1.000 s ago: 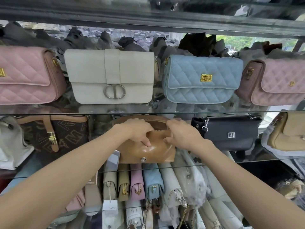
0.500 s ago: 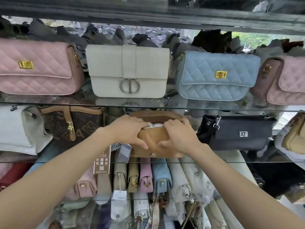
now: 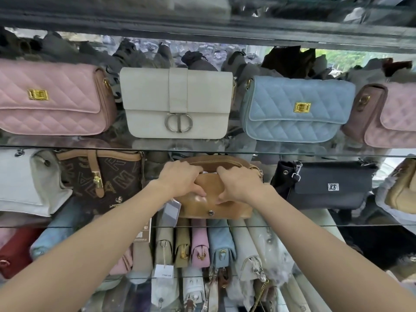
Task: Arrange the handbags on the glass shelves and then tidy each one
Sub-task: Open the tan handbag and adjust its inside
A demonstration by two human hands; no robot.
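Both hands are clamped on the tan handbag (image 3: 216, 199) on the middle glass shelf (image 3: 315, 224); the left hand (image 3: 180, 180) grips its front flap from the left with the thumb low on the leather, and the right hand (image 3: 239, 184) pinches the same flap from the right, the two set close together but not touching; between them the zip along the top looks parted, with something pale just showing inside, though what it is cannot be told. The bag stands at the front of the shelf, between the brown monogram bag (image 3: 101, 176) and the black flap bag (image 3: 326, 185), apart from both; a hang tag (image 3: 172, 209) dangles at its left corner. On the upper shelf a pink quilted bag (image 3: 51, 97), a cream bag (image 3: 176, 105) and a blue quilted bag (image 3: 295, 108) already sit in a row facing out.

The step in hand seems to be tidying rather than placing: the bag is set down and its flap is being shaped. The next move likely calls for drawing the flap down to the snap stud (image 3: 211, 213) low on the front; then squaring the bag with its neighbours and tucking the tag out of sight.
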